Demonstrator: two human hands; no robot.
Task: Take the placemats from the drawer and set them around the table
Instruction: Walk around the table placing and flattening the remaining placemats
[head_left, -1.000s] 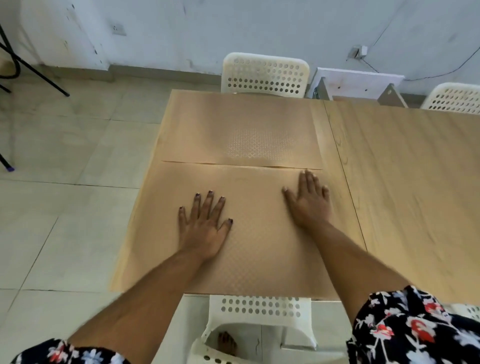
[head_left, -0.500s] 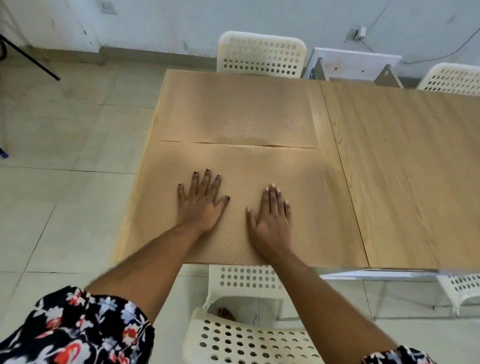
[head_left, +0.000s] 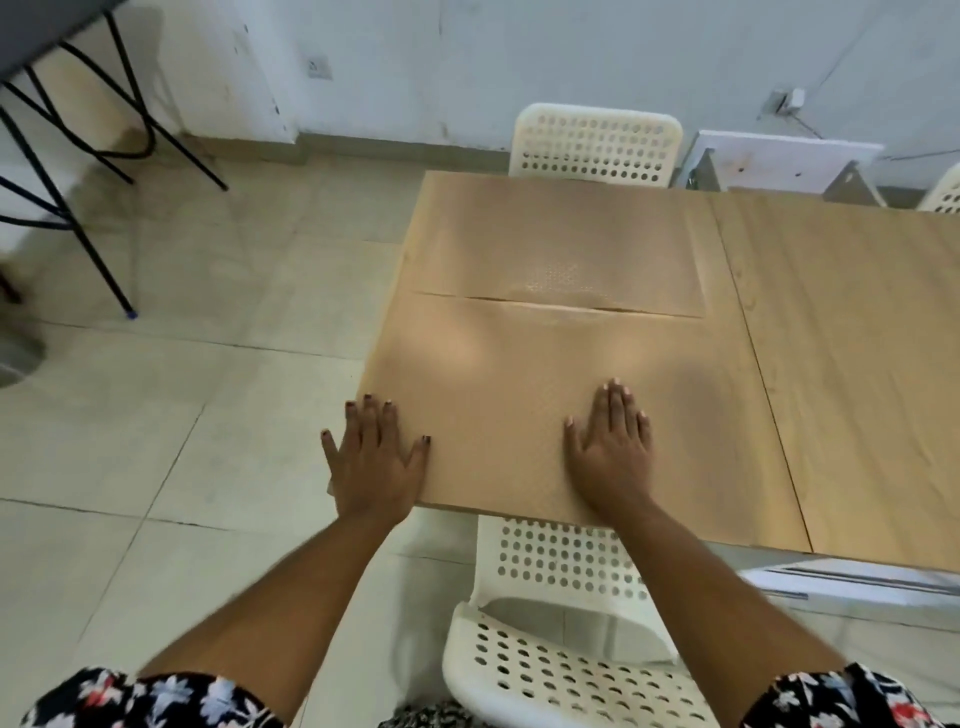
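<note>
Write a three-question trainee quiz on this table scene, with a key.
1. True or false: both hands lie flat on the near placemat.
2. How many placemats are on the table?
3. Which hand reaches the mat's outer edge: A left hand, B right hand?

Key: 1 true. 2 two: the near one and the far placemat, meeting mid-table. 3 A.

Tan dimpled placemats (head_left: 524, 395), pale wood table (head_left: 852, 332), white perforated chairs (head_left: 595, 143) (floral black sleeves (head_left: 150, 701))
</note>
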